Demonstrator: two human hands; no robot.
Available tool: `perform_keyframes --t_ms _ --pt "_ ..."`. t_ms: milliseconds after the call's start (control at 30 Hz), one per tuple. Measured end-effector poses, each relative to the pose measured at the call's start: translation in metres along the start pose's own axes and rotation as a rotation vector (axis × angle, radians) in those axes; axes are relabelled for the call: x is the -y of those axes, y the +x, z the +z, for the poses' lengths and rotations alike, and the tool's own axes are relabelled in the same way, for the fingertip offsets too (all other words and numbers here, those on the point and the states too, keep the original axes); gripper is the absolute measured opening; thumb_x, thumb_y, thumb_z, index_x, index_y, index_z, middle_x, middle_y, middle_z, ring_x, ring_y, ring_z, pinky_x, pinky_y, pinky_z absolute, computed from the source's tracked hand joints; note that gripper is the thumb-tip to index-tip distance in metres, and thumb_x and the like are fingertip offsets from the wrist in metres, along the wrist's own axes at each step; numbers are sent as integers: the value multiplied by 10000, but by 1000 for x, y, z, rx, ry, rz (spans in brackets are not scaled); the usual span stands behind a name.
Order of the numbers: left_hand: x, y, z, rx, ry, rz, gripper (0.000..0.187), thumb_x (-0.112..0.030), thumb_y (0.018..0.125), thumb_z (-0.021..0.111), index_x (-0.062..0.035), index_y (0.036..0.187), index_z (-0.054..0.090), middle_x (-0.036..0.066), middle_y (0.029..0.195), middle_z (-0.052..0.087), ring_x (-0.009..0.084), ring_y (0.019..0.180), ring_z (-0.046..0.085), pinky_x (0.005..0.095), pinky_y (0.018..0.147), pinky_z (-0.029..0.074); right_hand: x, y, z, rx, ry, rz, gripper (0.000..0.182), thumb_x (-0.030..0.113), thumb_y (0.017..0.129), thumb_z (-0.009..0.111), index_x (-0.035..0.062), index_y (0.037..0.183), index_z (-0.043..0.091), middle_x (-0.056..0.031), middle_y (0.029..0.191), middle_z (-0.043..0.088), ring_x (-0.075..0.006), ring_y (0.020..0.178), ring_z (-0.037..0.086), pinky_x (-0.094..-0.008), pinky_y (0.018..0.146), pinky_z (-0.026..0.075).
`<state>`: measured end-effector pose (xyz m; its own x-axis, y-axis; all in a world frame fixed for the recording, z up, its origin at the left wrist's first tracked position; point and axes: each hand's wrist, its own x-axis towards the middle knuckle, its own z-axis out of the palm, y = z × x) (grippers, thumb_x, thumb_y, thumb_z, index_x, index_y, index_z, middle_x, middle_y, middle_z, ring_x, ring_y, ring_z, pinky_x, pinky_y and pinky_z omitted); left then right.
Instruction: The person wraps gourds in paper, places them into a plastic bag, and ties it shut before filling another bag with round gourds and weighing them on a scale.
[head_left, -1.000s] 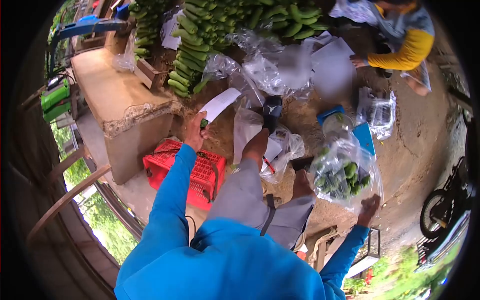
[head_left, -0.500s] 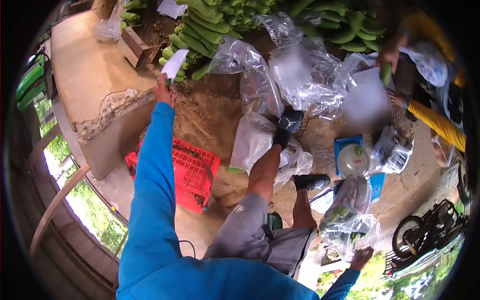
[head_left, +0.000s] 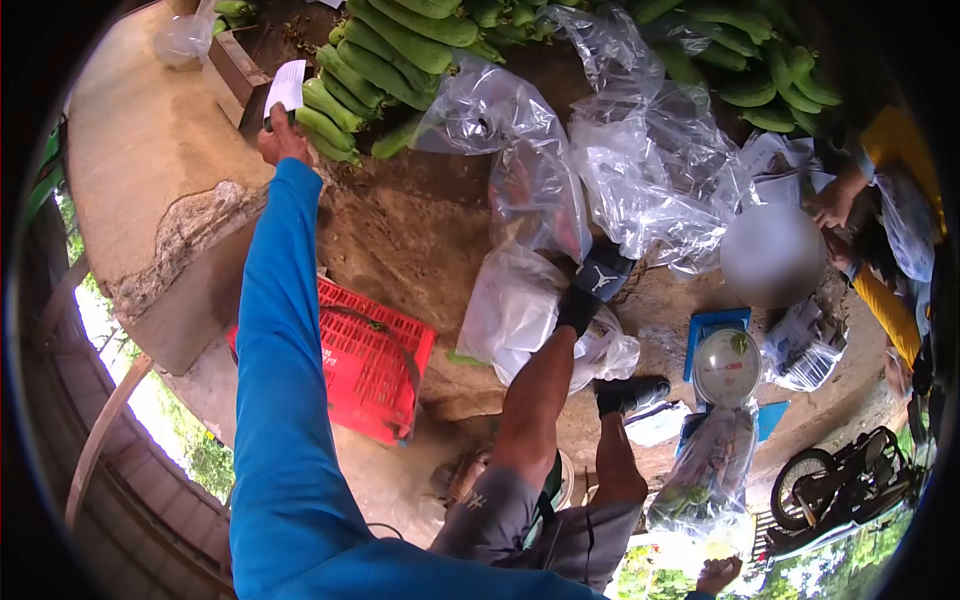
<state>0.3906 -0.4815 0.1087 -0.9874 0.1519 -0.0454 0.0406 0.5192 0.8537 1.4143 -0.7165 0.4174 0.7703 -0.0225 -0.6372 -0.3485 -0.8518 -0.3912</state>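
Now the left hand has swung out from over the red crate to the near end of the long green vegetables, and the sheet of paper has gone with it. That puts the paper right beside the heap, away from the clear plastic it was near a moment ago. The fingers are closed on the paper's lower end; a small dark thing shows at the fingertips, too unclear to name. A wooden box sits just beyond this hand, on the side away from the vegetables.

The right hand is down at the edge of the view, fingers curled, just past the end of the clear bag — whether it grips the plastic I cannot tell. That bag has green things inside, blurred by the plastic, and stretches from near this hand up to the round scale.

As for the other containers, the crate lies below the left hand, beside the sleeve, its contents not readable. The white bag, between the two hands and next to the sandal, holds something pale. Another person's hand is well beyond the right hand, past the scale.
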Motion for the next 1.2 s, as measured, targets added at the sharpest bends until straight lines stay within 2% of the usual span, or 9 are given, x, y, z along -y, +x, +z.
perform_keyframes --t_ms 67,167,300,567,600,767,967,1100,1200 --pt "30 33 11 34 108 79 517 -493 755 715 8 806 599 74 654 564 167 541 533 351 452 414 0 7 3 -16 13 -26 275 263 837 539 197 617 387 69 446 278 -74 339 271 -278 361 288" --pt "54 31 31 34 597 446 642 -555 730 727 30 953 583 183 851 660 318 763 638 437 703 496 0 16 -12 136 -70 -45 135 305 868 556 194 808 509 60 555 455 -89 404 437 -247 351 368" --pt "55 -19 44 279 1005 507 728 -491 755 700 5 1206 416 299 1056 622 467 1011 594 508 879 458 10 14 4 -77 -49 -43 307 300 845 548 200 591 409 69 430 302 -83 332 294 -276 360 301" --pt "130 21 54 485 1104 583 875 -636 744 652 -12 1325 452 254 1303 483 459 1195 479 510 975 405 -1 44 -82 277 104 93 108 318 879 588 219 905 552 73 738 465 -109 492 380 -297 515 413" --pt "161 58 50 464 1104 626 943 -680 743 629 34 1330 437 267 1289 494 457 1203 479 493 1002 392 4 5 -24 -13 8 38 130 315 888 567 210 818 533 57 650 430 -104 486 366 -296 493 380" --pt "182 92 9 519 1102 591 949 -677 787 606 92 1317 439 276 1217 557 420 1137 531 454 983 405 10 -19 12 18 8 13 145 268 853 610 198 762 522 60 589 397 -109 518 412 -299 528 405" --pt "131 -113 -44 697 693 518 501 -381 922 536 20 1222 540 160 1123 595 276 998 576 349 877 453 15 -33 27 -3 91 125 178 215 845 611 180 690 531 51 560 458 -119 498 435 -313 539 402" --pt "54 -333 -62 1244 269 133 273 -197 989 462 -23 1130 618 68 1055 609 172 924 585 267 815 467 6 -25 14 84 199 168 237 208 840 605 181 635 488 44 523 397 -117 450 374 -303 484 354" --pt "-13 -472 -87 1816 197 -7 273 -239 897 596 2 1026 597 141 1022 581 261 943 560 328 822 451 4 -32 8 134 201 138 259 204 837 600 180 624 455 46 518 353 -118 439 357 -306 463 337"
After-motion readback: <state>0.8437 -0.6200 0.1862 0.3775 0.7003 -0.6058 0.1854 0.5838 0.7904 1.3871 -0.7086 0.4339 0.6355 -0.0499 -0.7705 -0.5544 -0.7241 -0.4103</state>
